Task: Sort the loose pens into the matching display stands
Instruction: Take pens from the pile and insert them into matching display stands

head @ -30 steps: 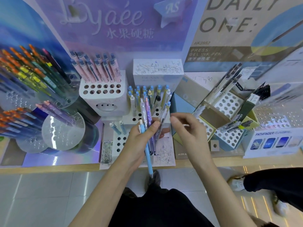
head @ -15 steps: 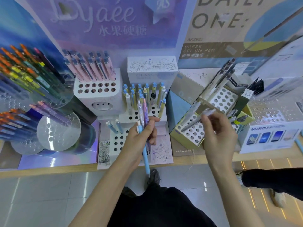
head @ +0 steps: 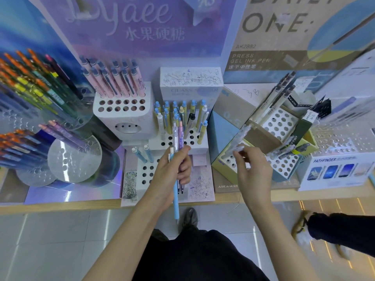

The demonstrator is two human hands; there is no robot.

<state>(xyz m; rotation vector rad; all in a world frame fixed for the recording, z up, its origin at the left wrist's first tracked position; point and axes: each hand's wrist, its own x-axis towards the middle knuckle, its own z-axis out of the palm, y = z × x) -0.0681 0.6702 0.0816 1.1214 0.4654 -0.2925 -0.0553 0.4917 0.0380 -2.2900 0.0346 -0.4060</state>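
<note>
So, mid-sort. Left hand (head: 174,169) clenched round a bundle of loose pens (head: 177,159), approx 6 o'clock of the white stand (head: 194,145). Right hand (head: 253,169) pinches a clear pen (head: 237,141) w/ its tip over the yellow-edged stand (head: 221,165), approx 3 o'clock. Bundle left to place.

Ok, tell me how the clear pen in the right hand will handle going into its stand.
The clear pen looks thin and rigid, so it probably won't flex. Its glossy barrel may slip, since the right hand pinches only its lower end. Being long and tilted over the holed stand, it will likely lean once seated, as the neighbouring pens do.
</note>
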